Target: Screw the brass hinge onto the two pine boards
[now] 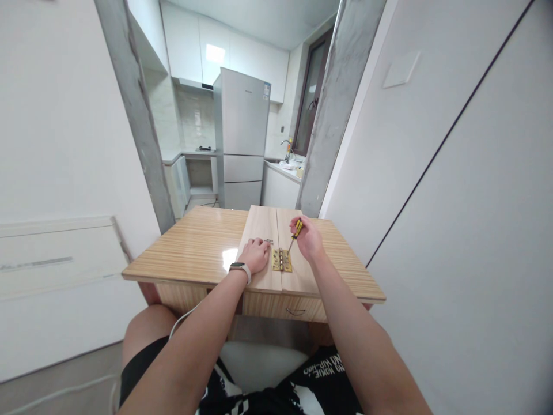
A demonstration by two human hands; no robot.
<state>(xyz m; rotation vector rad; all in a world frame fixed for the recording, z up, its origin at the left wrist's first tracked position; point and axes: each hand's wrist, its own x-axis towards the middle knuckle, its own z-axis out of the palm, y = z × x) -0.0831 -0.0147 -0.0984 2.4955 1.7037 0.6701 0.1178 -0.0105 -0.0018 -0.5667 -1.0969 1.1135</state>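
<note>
My right hand [309,237] is closed round the yellow and black handle of a screwdriver [297,228], held tilted. The tip of its shaft reaches down to the right leaf of a brass hinge [281,260]. This hinge lies unfolded across the seam between two pale wooden boards, with several screws or screw holes showing in its leaves. My left hand [256,255] rests palm down on the left board [261,222], fingers laid out just left of the hinge. By its fingertips lie some small metal pieces [268,241], probably screws. The right board [302,276] lies under my right hand.
Both boards lie on a glossy wood-grain table [194,242] with a drawer handle [296,312] at its front. Beyond stand a silver fridge [244,115] and a kitchen sink counter [283,173]. A white wall panel [453,202] closes in the right side. A white cable [184,317] hangs by my left forearm.
</note>
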